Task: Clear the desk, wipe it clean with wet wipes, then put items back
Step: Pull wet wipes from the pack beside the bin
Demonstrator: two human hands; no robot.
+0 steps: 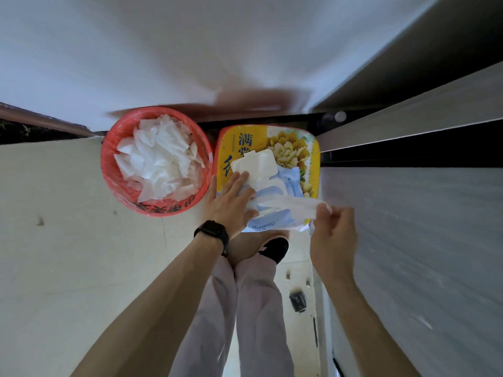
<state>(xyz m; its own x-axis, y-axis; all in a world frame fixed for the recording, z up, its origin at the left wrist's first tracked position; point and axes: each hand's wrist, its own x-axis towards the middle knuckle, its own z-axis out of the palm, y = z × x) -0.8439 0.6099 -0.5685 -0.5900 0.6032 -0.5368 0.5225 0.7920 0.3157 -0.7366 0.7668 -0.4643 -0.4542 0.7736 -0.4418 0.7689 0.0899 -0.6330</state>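
Pale blue soft pack of wet wipes (275,202), printed "HETPERFECT" along its near edge, white hinged lid (255,165) flipped open at the far end. Lying flat on top of a yellow box (313,159) decorated with large pale flowers and blue characters, on the floor close to a pair of legs in light trousers (245,308) and a dark shoe (276,248). A single white wipe (288,205) stretched out of the pack's opening toward the right, thin and slightly translucent, drawn into a long twisted strip.

Left hand (231,200) laid flat on the pack's left side, fingers spread and pressing down just below the lid, not curled around anything; dark watch (212,234) on that wrist. Right hand (334,227) to the right of the pack, thumb and fingertips pinched shut on the free end of the wipe, at the near right corner of the box.

Red round bin (114,170) immediately left of the yellow box, nearly touching it, lined with clear film and bearing dark characters on its near rim. Filled with a heap of crumpled white wipes (160,159), reaching close to the rim. Grey bench (413,240) surface running along the right of the box, bare where visible.
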